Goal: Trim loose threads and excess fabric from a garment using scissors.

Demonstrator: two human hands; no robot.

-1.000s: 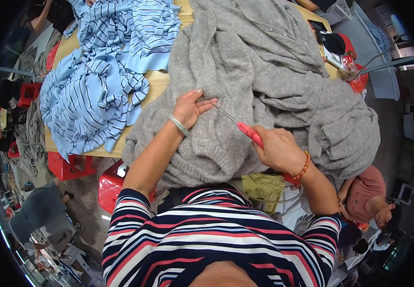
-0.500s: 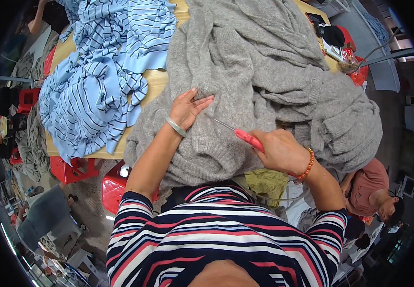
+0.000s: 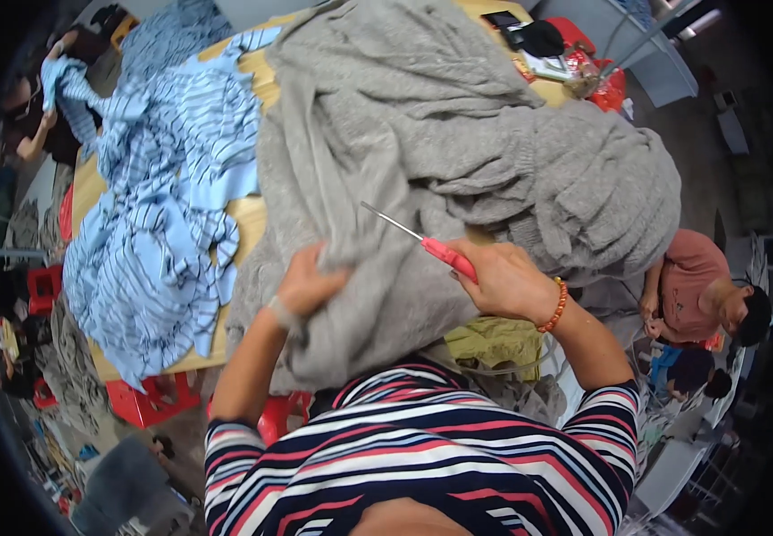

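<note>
Fingers of the right hand (image 3: 513, 279) are curled around the red-handled tool (image 3: 449, 258), presumably so its metal tip can be steered ahead of them. The left hand (image 3: 308, 282) is blurred; whether its fingers are pinching cannot be told. Beneath both, grey knitwear (image 3: 337, 161) is spread; leftward, blue striped garments (image 3: 159, 277) are heaped on the wooden table (image 3: 249, 219), near a red stool (image 3: 44, 288).

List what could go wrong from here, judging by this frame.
The right hand grips a red-handled tool with its thin metal shaft bare above the grey knitwear; it could snag the knit. The left hand, blurred and near that shaft, might get poked. The blue striped garments overhang the table edge and might slip.
</note>
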